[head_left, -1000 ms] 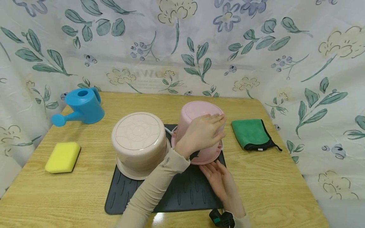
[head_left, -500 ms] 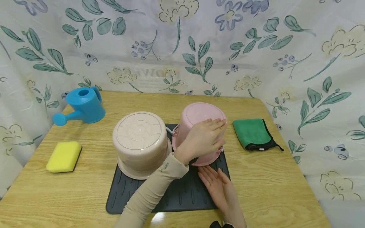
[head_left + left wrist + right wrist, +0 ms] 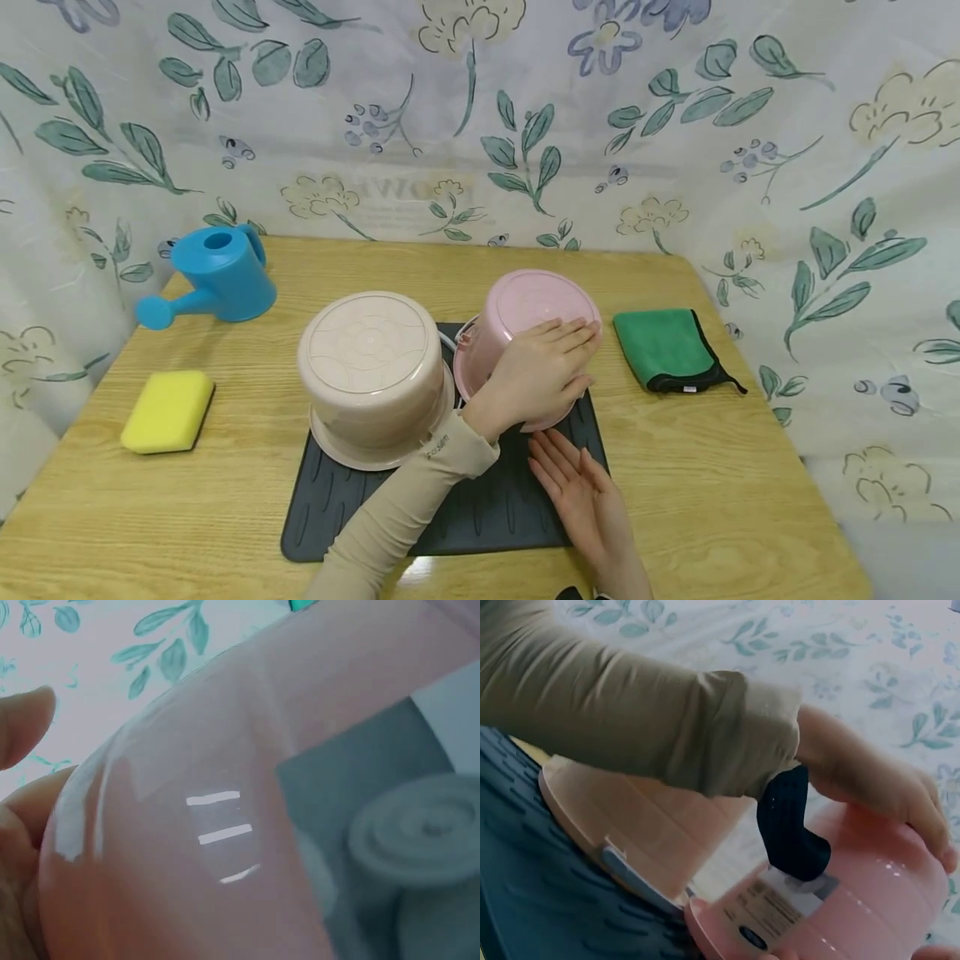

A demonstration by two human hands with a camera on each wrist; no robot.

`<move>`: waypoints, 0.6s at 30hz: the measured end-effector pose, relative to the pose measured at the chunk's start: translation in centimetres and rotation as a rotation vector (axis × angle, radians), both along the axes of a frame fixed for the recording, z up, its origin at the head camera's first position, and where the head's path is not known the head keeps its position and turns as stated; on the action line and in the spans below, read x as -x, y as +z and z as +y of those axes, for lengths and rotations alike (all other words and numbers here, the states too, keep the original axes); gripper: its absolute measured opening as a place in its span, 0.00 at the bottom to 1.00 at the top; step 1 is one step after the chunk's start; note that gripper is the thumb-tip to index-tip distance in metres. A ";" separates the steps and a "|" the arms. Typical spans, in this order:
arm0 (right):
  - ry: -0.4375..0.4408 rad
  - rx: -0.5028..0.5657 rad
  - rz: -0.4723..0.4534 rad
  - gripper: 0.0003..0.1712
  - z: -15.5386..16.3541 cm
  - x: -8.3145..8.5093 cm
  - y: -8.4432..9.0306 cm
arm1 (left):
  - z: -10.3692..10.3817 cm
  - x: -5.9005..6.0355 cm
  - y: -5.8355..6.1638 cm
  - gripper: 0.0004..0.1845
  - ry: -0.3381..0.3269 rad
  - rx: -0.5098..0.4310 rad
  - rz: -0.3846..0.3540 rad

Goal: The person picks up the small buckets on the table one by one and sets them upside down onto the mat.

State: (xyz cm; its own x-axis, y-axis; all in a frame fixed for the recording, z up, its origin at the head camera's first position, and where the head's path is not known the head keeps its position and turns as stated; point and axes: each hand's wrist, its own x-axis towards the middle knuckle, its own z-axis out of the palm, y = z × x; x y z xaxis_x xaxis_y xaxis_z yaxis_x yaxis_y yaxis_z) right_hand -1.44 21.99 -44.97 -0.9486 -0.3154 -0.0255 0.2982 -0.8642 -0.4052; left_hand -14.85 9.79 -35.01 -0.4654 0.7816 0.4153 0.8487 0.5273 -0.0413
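Note:
A pink bucket [image 3: 542, 302] stands upside down with its base up, slightly tilted, on the right part of the dark ridged mat [image 3: 480, 521]. My left hand [image 3: 536, 367] reaches across and lies along the bucket's near side, fingers straight. In the left wrist view the pink wall [image 3: 187, 900] fills most of the picture. Below the rim my right hand [image 3: 585, 500] is palm up with extended fingers, its fingertips close to the rim; contact is hard to tell. The right wrist view shows a printed label [image 3: 769, 915] on the bucket.
A beige basin [image 3: 367, 350] sits upside down on the mat, left of the bucket. A blue watering can [image 3: 225, 271] and a yellow sponge [image 3: 168, 410] are at the left. To the right lies a folded green cloth [image 3: 663, 348]. A floral curtain [image 3: 420, 108] hangs behind the wooden table [image 3: 697, 483].
The pink bucket has shifted slightly to the right, with my left hand moving along. My right hand has moved slightly right and toward me.

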 end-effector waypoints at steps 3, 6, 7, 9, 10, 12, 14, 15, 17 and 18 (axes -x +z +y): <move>0.002 -0.043 0.045 0.29 0.4 0.1 -0.3 | -0.3 0.0 0.2 0.28 -0.022 -0.061 -0.054; 0.000 -0.049 0.099 0.30 1.0 0.1 -0.6 | -0.9 -0.5 0.4 0.27 -0.075 -0.151 -0.119; -0.001 -0.041 0.111 0.31 1.2 0.1 -0.7 | -1.2 -0.8 0.4 0.28 -0.092 -0.170 -0.135; -0.008 -0.025 0.132 0.32 1.6 0.1 -0.9 | -1.8 -1.3 0.5 0.28 -0.108 -0.199 -0.147; -0.010 -0.018 0.142 0.32 1.9 0.1 -1.0 | -2.1 -1.6 0.6 0.28 -0.112 -0.203 -0.147; -0.020 -0.019 0.167 0.32 2.3 0.0 -1.1 | -3.0 -2.3 0.7 0.28 -0.115 -0.202 -0.140; -0.027 -0.046 0.184 0.31 2.8 -0.1 -1.1 | -4.0 -2.9 1.1 0.28 -0.112 -0.211 -0.129; -0.030 -0.076 0.190 0.31 3.0 -0.1 -1.0 | -4.6 -3.3 1.3 0.29 -0.113 -0.215 -0.123; -0.052 -0.194 0.201 0.30 3.5 -0.1 -0.7 | -5.8 -3.9 1.7 0.29 -0.118 -0.238 -0.083; -0.066 -0.270 0.207 0.29 3.8 -0.1 -0.4 | -6.4 -4.2 1.9 0.29 -0.123 -0.254 -0.061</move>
